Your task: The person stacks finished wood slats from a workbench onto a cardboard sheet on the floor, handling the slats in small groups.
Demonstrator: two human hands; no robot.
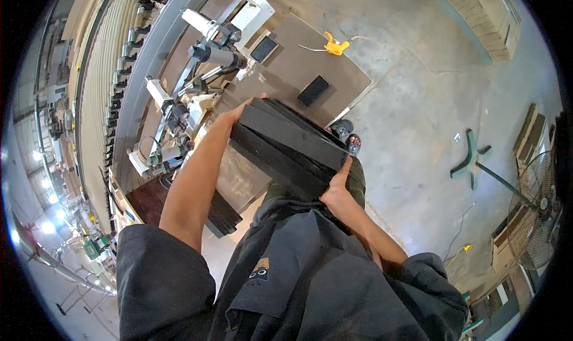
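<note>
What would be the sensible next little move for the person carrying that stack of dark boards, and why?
Probably lower the stack of dark boards onto the brown table just ahead. The left hand grips the far end and the right hand the near end, so both are occupied, the boards are fanned unevenly, and the table has bare space between the two black pads lying on it.

A bare grey concrete floor [418, 102] spreads out underfoot. A brown flat board [310, 66] lies on it with a yellow clamp [335, 45] on top. A long metal machine [179, 84] runs along the left. A standing fan [537, 215] sits at right, and bright lamps [46, 226] glow far left.
</note>
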